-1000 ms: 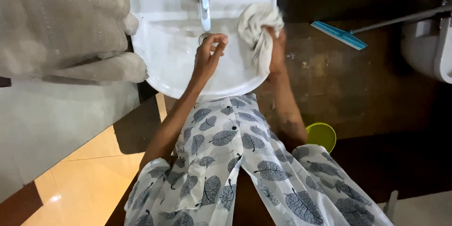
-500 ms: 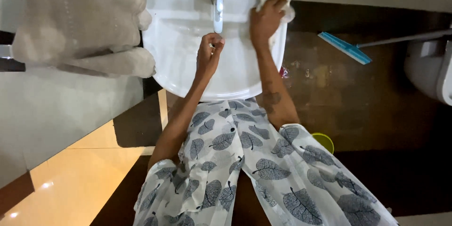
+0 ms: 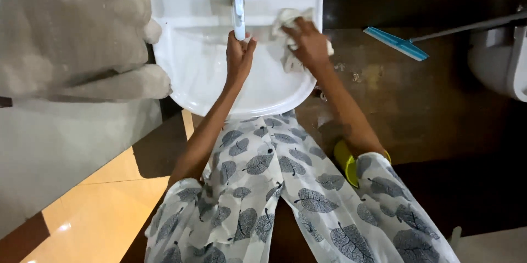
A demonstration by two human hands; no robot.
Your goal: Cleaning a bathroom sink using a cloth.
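Note:
A white wash basin (image 3: 192,71) fills the upper middle of the view, with a chrome tap (image 3: 237,5) reaching over the bowl. My left hand (image 3: 239,57) hovers over the bowl just under the tap's spout, fingers close together, holding nothing that I can see. My right hand (image 3: 308,43) presses a crumpled pale cloth (image 3: 282,21) against the basin's inner right side.
A beige towel (image 3: 71,38) hangs at the left beside the basin. A blue-headed squeegee (image 3: 396,42) lies on the dark floor at the right, near a white toilet (image 3: 505,60). A yellow-green tub (image 3: 347,161) stands by my right sleeve.
My right hand has brought the cloth down from the basin's back right corner into the bowl's right side. My left hand has risen slightly toward the spout.

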